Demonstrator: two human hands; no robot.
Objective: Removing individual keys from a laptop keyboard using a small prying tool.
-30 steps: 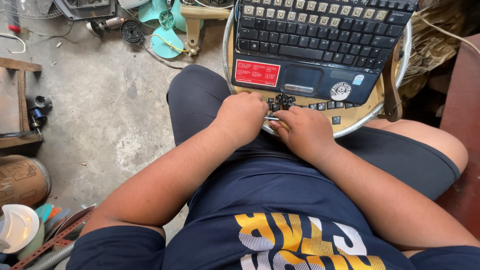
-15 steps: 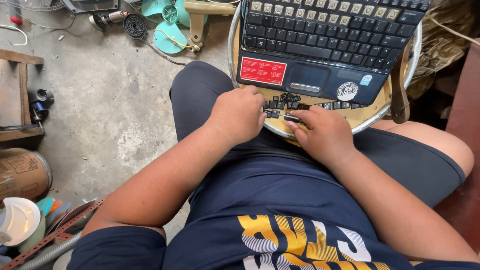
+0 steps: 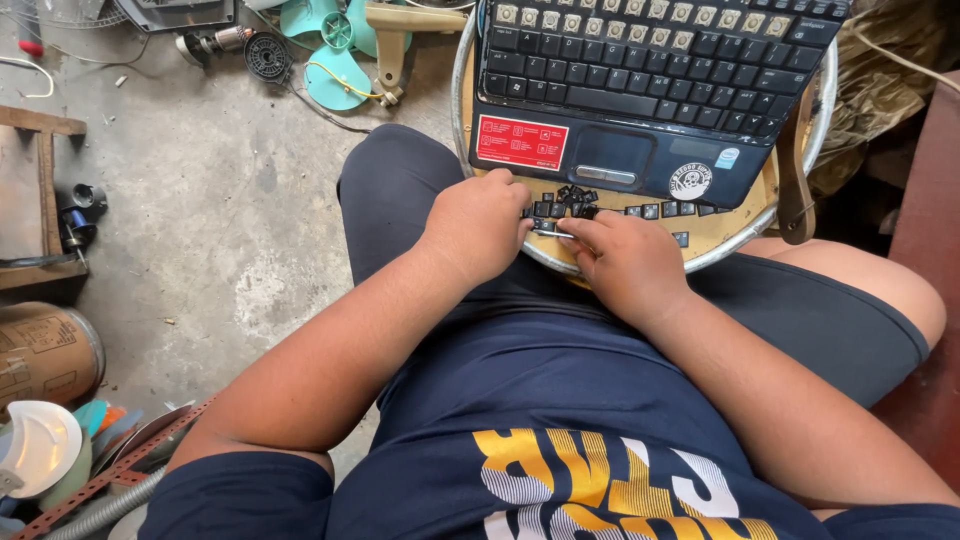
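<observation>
Your left hand [image 3: 480, 232] and right hand [image 3: 625, 262] meet at the near edge of the round stool top [image 3: 722, 240], fingers curled and pinching a small silvery part [image 3: 547, 229] between them; what it is I cannot tell. One laptop [image 3: 650, 90] lies across the stool, its long axis left to right, its front edge toward you. Loose black keycaps [image 3: 610, 203] sit in a rough row along that edge, too small and clustered to count.
</observation>
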